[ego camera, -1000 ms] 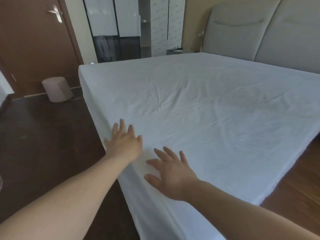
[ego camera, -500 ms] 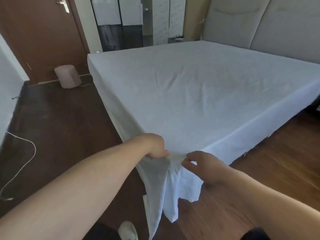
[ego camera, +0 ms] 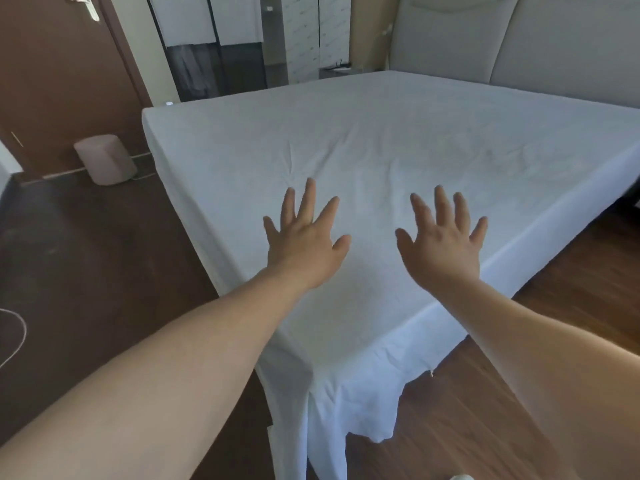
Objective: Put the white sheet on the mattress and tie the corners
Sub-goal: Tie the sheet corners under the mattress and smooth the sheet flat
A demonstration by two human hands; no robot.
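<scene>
The white sheet [ego camera: 381, 147] covers the whole mattress, with light creases across its middle. At the near corner the cloth hangs loose toward the floor in uneven folds [ego camera: 332, 403]. My left hand [ego camera: 304, 237] lies palm down on the sheet near that corner, fingers spread and straight. My right hand [ego camera: 443, 244] is beside it to the right, also flat with fingers spread. Neither hand holds any cloth. The mattress itself is hidden under the sheet.
A padded beige headboard [ego camera: 519, 46] stands at the back right. A small round stool [ego camera: 105, 159] sits by the brown door [ego camera: 59, 81] on the left. Dark wooden floor [ego camera: 86, 271] surrounds the bed; a white cable [ego camera: 15, 337] lies at the far left.
Half a second ago both hands pinched the sheet at the near corner. They have let go and now lie flat and spread on top of the sheet, farther onto the bed.
</scene>
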